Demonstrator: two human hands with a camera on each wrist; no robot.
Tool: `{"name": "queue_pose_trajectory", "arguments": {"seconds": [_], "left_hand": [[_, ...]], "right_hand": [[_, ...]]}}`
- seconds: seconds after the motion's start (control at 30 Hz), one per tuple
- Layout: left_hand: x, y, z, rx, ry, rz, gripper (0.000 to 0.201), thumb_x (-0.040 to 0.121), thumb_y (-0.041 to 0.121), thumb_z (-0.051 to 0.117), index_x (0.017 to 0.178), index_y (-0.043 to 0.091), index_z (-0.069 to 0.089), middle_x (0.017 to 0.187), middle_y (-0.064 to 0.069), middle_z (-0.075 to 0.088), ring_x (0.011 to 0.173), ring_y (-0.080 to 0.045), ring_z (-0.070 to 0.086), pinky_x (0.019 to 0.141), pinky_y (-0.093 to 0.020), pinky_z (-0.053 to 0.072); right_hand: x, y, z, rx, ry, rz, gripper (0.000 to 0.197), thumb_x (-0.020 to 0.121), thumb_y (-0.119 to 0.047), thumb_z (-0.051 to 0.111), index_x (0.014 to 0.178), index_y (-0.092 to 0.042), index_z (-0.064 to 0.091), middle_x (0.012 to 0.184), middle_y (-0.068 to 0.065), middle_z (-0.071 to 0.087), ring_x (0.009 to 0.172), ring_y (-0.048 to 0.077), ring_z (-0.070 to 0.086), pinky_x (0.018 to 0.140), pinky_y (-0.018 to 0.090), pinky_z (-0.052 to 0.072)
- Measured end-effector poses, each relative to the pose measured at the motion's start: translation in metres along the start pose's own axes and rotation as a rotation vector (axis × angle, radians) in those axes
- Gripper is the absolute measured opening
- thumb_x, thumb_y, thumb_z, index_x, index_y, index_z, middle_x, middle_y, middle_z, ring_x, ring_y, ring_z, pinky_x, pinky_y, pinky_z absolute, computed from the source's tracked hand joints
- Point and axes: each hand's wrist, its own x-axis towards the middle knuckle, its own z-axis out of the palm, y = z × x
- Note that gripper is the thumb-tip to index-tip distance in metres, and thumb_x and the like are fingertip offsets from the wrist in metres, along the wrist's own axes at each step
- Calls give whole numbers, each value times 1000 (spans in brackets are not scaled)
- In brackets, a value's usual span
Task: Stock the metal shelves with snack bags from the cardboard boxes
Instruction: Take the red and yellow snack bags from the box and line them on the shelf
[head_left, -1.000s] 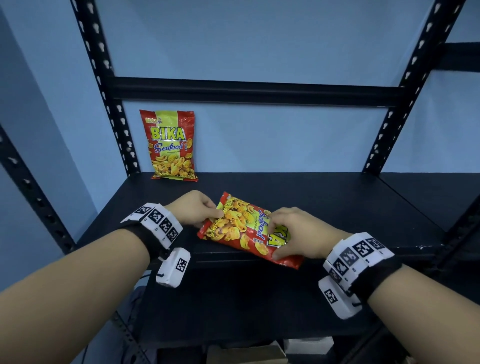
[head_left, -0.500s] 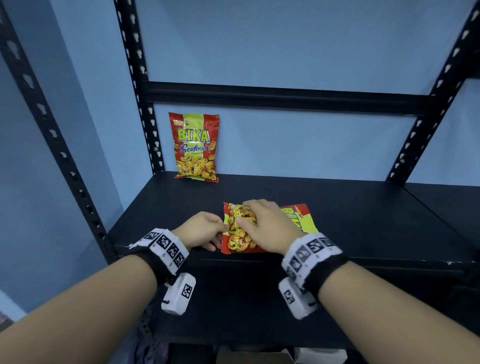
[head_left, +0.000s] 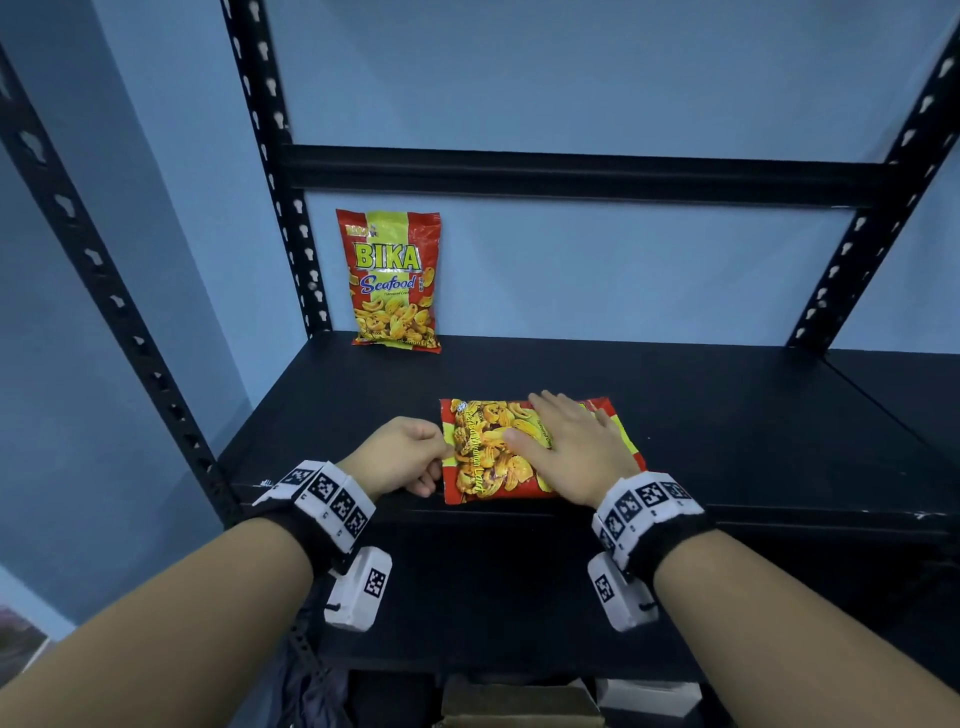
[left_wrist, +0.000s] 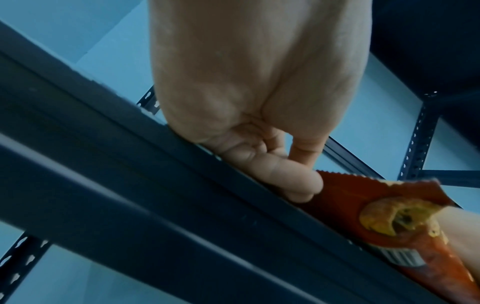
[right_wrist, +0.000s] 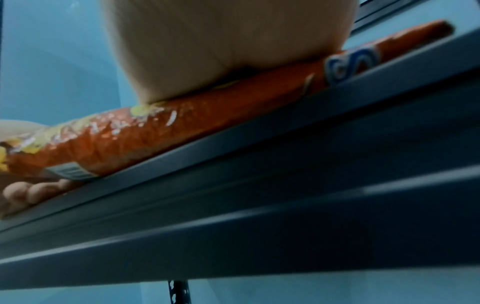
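Light, crinkly and probably slippery, the snack bag lies flat at the shelf front, left hand pinching its crimped end seam, the best hold, right hand flat on top.

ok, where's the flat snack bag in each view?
Head: flat snack bag lies lower centre on the shelf, under the right hand.
Left wrist: lower right, its crimped end pinched by the left hand.
Right wrist: a band across the middle, under the palm.
Shared landmark: the shelf's front edge.
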Motion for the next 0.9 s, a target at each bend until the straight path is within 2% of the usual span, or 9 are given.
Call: {"name": "queue_pose_trajectory", "arguments": {"seconds": [0.1,0.4,0.47,0.5,0.57,0.63,0.73,0.8,0.9], "left_hand": [[0,0,-1,-6,-7,2,32,100,17,63,69,12,59,61,-3,63,56,-17,64,54,-26,57],[-3,4,2,0,15,-1,30,99,16,62,69,12,61,64,-5,64,59,-17,66,54,-27,56],[-5,3,4,9,35,9,31,99,17,63,68,13,61,64,-3,64,58,-15,66,55,-26,56],[-6,3,4,11,42,14,31,98,18,64,68,13,61,63,-2,64,57,-14,66,56,-26,56],[-7,4,4,14,48,15,28,98,18,66,71,11,61,64,-3,64,56,-14,66,56,-26,56],[-9,9,5,15,59,9,19,97,17,67,81,8,62,69,-6,65,57,-15,66,56,-27,58],[-13,17,3,-45,88,-34,24,92,16,74,106,6,57,87,-12,68,67,-19,71,57,-30,59],[-13,21,-1,-51,133,-51,44,86,21,80,117,13,51,101,-15,68,85,-25,73,66,-35,62],[-10,31,-12,125,228,20,57,78,35,87,120,20,50,107,-4,63,96,-18,67,79,-34,56]], "right_hand": [[-2,17,0,76,-21,91,95,88,-89,17,164,-31,18,171,-13,12,157,8,7,127,52,7],[-8,61,1,139,-120,279,90,97,-77,9,165,-20,8,173,-3,3,159,11,0,126,49,-7],[-8,69,3,167,-59,289,90,98,-75,16,163,-13,21,171,5,15,158,19,12,127,48,4],[-7,73,3,201,-6,305,88,98,-74,22,155,-9,39,166,9,30,154,26,26,127,49,16],[-7,78,2,267,103,369,75,91,-75,32,112,-12,68,137,14,57,129,33,52,110,49,44],[-7,80,0,279,160,400,49,92,-63,48,88,-18,66,115,9,60,111,30,57,94,44,51],[-4,81,-11,313,213,369,21,97,-33,59,83,-19,64,102,4,65,96,25,62,75,35,48],[-1,80,-26,373,234,343,17,99,-27,60,87,-16,64,91,1,67,82,17,63,62,28,44],[7,74,-56,419,290,263,12,99,-26,63,90,-18,65,90,-2,68,80,13,62,59,24,40]]}}
